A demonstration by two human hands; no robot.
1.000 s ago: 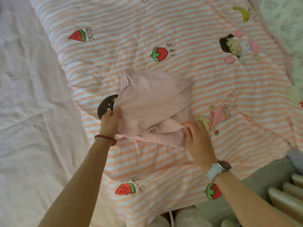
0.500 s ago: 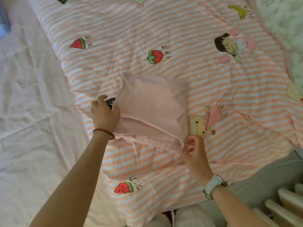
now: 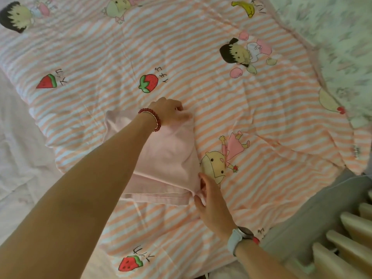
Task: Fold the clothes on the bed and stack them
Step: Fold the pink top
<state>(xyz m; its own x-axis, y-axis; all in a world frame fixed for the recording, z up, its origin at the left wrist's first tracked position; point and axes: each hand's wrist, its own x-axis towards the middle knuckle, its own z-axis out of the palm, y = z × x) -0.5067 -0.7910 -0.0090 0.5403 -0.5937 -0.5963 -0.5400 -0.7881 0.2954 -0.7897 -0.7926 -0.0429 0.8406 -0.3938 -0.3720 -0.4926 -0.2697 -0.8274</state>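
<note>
The pink folded cloth [image 3: 171, 156] lies on the striped blanket [image 3: 261, 109]. The left hand [image 3: 168, 110] pinches its far corner with bent fingers. The right hand [image 3: 213, 198] pinches its near corner.

The folded pink garment [image 3: 171, 158] is soft, matt cloth with a few creases. Under it, the striped quilt [image 3: 201, 67] is puffy, matt cloth with cartoon prints. At 9 o'clock, the white sheet [image 3: 18, 148] looks thin, wrinkled and not shiny.
</note>
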